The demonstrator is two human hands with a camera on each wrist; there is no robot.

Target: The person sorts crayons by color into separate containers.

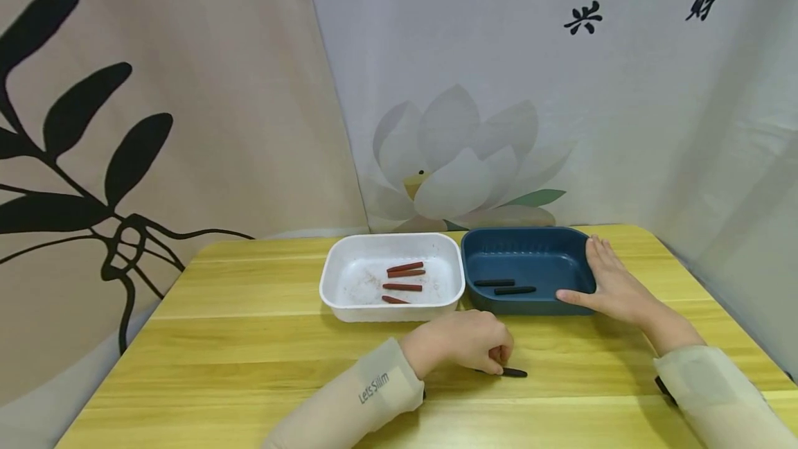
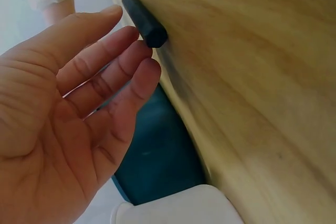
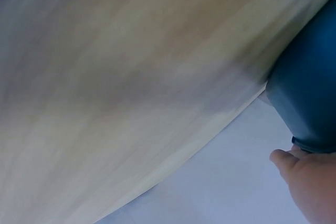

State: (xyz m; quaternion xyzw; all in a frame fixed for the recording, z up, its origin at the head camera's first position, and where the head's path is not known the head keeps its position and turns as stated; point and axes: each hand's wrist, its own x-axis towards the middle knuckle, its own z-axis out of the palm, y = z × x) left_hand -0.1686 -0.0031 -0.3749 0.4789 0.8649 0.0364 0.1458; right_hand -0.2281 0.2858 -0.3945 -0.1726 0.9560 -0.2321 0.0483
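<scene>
A short black crayon-like stick (image 1: 515, 373) lies at the front of the table, below the blue container. My left hand (image 1: 464, 344) is bent over it with fingers loosely curved. In the left wrist view, the thumb and fingertips are at one side of the black stick (image 2: 144, 20), not wrapped round it. My right hand (image 1: 614, 286) rests on the right end of the dark blue container (image 1: 517, 305), fingers spread straight along its side and thumb at the front corner. In the right wrist view, much of that hand (image 3: 315, 182) is outside the frame.
Two black sticks (image 1: 515, 290) lie in the blue container. Beside it, touching or nearly so, stands a white container (image 1: 393, 314) with several red-brown sticks (image 1: 402, 287) and reddish crumbs. Both stand on a wooden table (image 1: 249, 338) before a printed curtain (image 1: 262, 89).
</scene>
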